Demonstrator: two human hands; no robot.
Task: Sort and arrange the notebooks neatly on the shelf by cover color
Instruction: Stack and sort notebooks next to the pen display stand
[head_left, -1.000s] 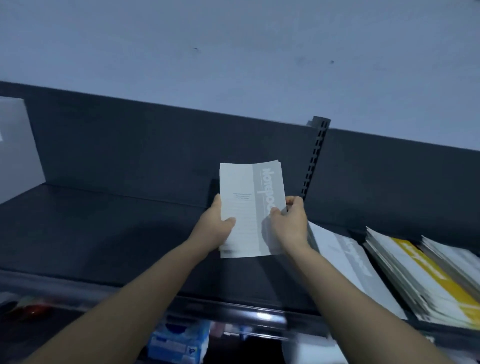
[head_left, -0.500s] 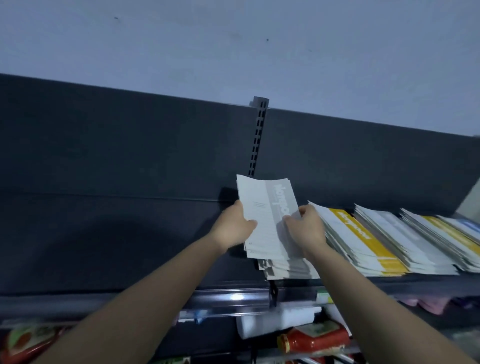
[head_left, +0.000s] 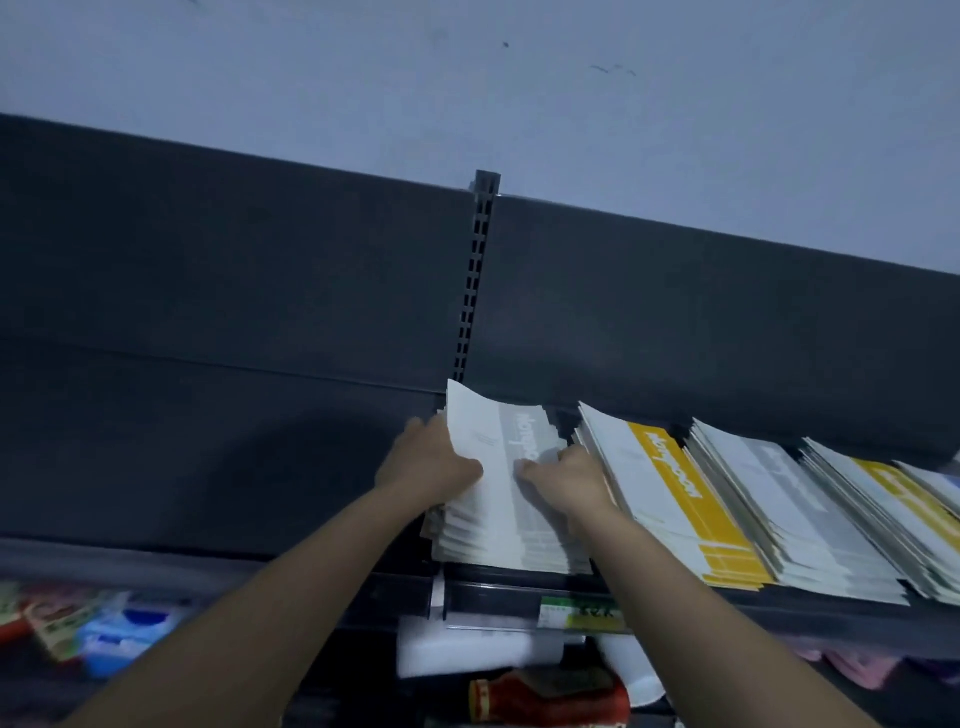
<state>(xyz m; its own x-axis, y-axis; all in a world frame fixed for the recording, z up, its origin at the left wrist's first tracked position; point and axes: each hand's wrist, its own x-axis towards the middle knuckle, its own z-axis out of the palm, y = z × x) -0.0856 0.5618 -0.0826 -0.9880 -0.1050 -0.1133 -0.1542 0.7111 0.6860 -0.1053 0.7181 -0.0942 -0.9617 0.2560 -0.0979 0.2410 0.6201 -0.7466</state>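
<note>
A stack of grey-striped notebooks (head_left: 498, 525) lies on the dark shelf (head_left: 218, 467) just right of the slotted upright. My left hand (head_left: 428, 467) grips the left edge of the top grey notebooks (head_left: 493, 441), thumb on the cover. Gripping their right side is my right hand (head_left: 563, 480), fingers curled onto the cover. To the right lie a yellow-striped stack (head_left: 670, 493), another grey stack (head_left: 789, 499) and a further yellow one (head_left: 904, 499), all fanned and overlapping.
The shelf's dark back panel (head_left: 260, 270) and slotted upright (head_left: 475, 280) rise behind the stacks. Left of the grey stack is bare shelf. Below the shelf edge with its price label (head_left: 576, 613) sit packaged goods: a red bottle (head_left: 550, 701), white rolls (head_left: 467, 649).
The bundle of grey notebooks came right and down from mid-air onto the grey stack beside the yellow pile. Both hands keep hold of it. The view shifted right along the shelf.
</note>
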